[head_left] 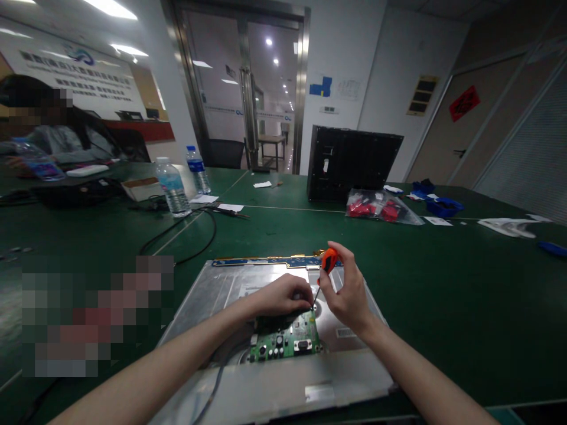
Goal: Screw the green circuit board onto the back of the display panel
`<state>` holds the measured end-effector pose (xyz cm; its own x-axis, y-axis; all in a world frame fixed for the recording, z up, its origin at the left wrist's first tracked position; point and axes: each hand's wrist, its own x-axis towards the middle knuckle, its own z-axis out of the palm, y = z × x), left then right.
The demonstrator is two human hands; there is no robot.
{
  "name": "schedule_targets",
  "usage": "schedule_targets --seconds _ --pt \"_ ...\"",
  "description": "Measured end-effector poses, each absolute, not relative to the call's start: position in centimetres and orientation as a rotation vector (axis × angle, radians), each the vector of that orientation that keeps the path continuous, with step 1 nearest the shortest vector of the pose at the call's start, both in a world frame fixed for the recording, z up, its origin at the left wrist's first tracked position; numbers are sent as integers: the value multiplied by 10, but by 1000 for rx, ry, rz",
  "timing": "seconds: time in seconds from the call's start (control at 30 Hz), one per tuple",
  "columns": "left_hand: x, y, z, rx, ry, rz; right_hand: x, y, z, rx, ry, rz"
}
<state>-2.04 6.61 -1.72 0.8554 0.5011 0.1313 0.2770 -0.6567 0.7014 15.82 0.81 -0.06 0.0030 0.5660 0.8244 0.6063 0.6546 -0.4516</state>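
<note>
My right hand [348, 292] grips a screwdriver [329, 260] by its orange and black handle. The shaft slants down so that its tip meets the upper right corner of a green circuit board [287, 339]. Close to that tip, my left hand [290, 293] is closed over the board's upper edge, fingertips pinched; what they hold, if anything, is hidden. The board lies on the silvery metal back of a flat display panel [212, 295]. Along the panel's far edge runs a narrow blue circuit strip [252, 261].
A black monitor casing [349, 165] stands behind, with a bag of red parts [376, 208] before it. Water bottles [173, 188], a black cable [215, 233] and tweezers-like tools [233, 212] are at the left. Blue trays [443, 206] lie far right. Another person sits at far left.
</note>
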Motion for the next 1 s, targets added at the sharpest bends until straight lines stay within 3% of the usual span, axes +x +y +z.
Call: schedule_targets --seconds 1.0 --pt "-20 66 -19 2323 562 445 158 9 3 -960 -1730 -78"
